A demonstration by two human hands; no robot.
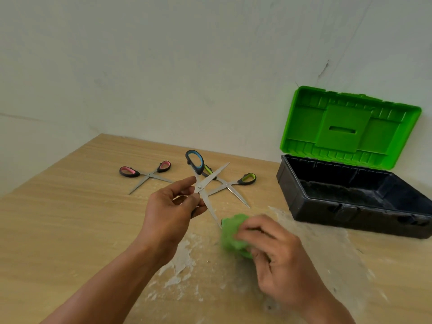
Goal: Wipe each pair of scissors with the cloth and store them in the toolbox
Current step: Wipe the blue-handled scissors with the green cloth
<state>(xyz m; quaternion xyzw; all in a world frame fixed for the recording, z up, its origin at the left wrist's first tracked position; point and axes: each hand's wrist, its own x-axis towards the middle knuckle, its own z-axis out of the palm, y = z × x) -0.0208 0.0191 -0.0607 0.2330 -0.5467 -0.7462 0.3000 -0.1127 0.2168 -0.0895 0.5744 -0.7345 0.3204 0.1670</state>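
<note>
Left hand (171, 208) pinches open blue-handled steel scissors (203, 183) near pivot, one blade pointing down-right, tip touching crumpled green cloth (233, 235) clutched in right hand (278, 256); open green-lidded black toolbox (350, 183) far right.

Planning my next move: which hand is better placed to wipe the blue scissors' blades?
Right. The right hand grips the green cloth by the lower blade's tip; the left hand is busy holding the blue scissors open.
</note>
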